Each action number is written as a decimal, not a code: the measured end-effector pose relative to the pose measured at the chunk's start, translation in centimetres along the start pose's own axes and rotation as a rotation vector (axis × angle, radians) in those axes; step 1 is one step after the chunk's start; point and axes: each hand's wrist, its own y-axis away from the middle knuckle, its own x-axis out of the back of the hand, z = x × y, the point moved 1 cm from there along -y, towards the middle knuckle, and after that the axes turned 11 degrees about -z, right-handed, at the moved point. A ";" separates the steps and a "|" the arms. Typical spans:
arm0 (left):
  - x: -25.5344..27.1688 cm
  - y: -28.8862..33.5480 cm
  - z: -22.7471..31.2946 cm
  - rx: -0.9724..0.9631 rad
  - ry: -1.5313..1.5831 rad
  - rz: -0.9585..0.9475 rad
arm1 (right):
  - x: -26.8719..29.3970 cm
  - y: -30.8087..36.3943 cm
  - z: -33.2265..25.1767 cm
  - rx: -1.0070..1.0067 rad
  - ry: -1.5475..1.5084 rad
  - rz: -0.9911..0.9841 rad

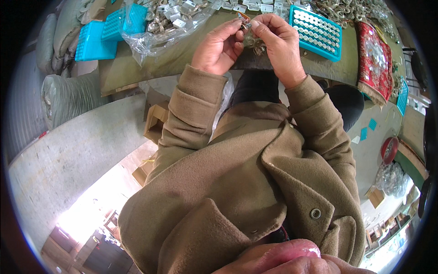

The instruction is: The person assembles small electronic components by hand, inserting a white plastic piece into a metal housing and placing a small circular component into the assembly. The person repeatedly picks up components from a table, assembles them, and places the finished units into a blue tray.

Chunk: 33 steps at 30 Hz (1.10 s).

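Note:
Above the near edge of the workbench (159, 68), my two hands meet at a small part with thin wires (245, 21); its exact kind is too small to make out. My left hand (220, 45) pinches it between thumb and forefinger, with the other fingers curled. From the other side, the thumb and fingers of my right hand (282, 48) close on it too. A tan coiled cable (258, 46) hangs below the fingertips, beside my right palm. Just right of my right hand lies a teal tray (335, 58) holding rows of round white pieces.
At the left are stacked blue trays (93, 45) and a transparent plastic bag (153, 48) with white square parts (178, 23). Coiled cables (353, 8) heap at the far right. A red patterned cloth (368, 64) hangs over the bench edge. Below stands an open cardboard box (156, 119).

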 end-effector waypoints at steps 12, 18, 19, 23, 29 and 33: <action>0.0 0.7 1.1 -0.085 -0.271 0.051 | 0.2 0.0 0.1 -0.037 -0.086 -0.048; 0.2 0.4 0.9 -0.129 -0.187 0.069 | -0.2 0.0 0.1 0.007 -0.112 -0.028; 0.1 0.4 0.9 -0.134 -0.208 0.087 | -0.2 0.0 0.1 0.008 -0.070 -0.003; -0.3 0.6 1.0 -0.175 -0.325 0.073 | -0.1 -0.1 0.0 -0.007 0.000 -0.077; -1.1 0.8 1.0 -0.280 -0.626 0.114 | 0.3 -0.1 0.0 -0.023 0.060 -0.091; -1.7 0.8 0.5 -0.416 -0.775 0.138 | 0.2 0.0 0.1 -0.019 -0.031 -0.087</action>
